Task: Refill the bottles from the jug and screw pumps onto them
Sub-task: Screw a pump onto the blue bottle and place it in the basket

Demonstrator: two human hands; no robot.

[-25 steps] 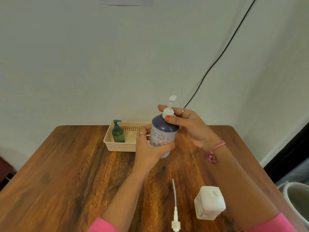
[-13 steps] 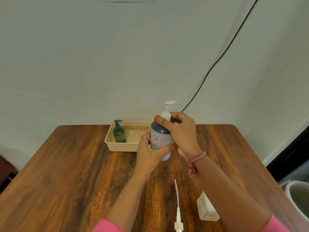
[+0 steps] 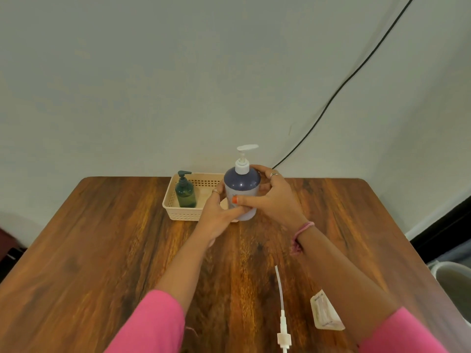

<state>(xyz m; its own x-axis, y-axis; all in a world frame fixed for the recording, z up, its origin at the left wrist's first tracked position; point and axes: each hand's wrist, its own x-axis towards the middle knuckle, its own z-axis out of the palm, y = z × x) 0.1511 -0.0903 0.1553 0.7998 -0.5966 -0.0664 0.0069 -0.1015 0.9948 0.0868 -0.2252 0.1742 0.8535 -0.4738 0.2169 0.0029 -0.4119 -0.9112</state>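
1. Bottom of frame, right of centre: one loose white pump with dip tube (image 3: 281, 312) lies flat on the counter (image 3: 102, 263). Just right of it, one pale jug (image 3: 325, 313), mostly hidden behind the right forearm.
2. Lower right edge: one grey-white bin (image 3: 456, 284), off the counter.
3. Centre: one purple bottle (image 3: 242, 189), upright, white pump head (image 3: 243, 159) seated on its neck. Left hand (image 3: 219, 215) wraps the lower body from the left; right hand (image 3: 270, 197) curls round the right side, thumb across the front. Both are holding the bottle.
4. Judgement: the pump looks fitted; the step appears to be setting this bottle into the basket. Keep it vertical, carry it by the body rather than the pump, and lower it into the free right half.
5. Just behind, centre-left: one cream basket (image 3: 175, 212) holding one green pump bottle (image 3: 185, 193) at its left end.
6. Counts: two bottles, three pumps (one loose), one jug, one basket, two hands.
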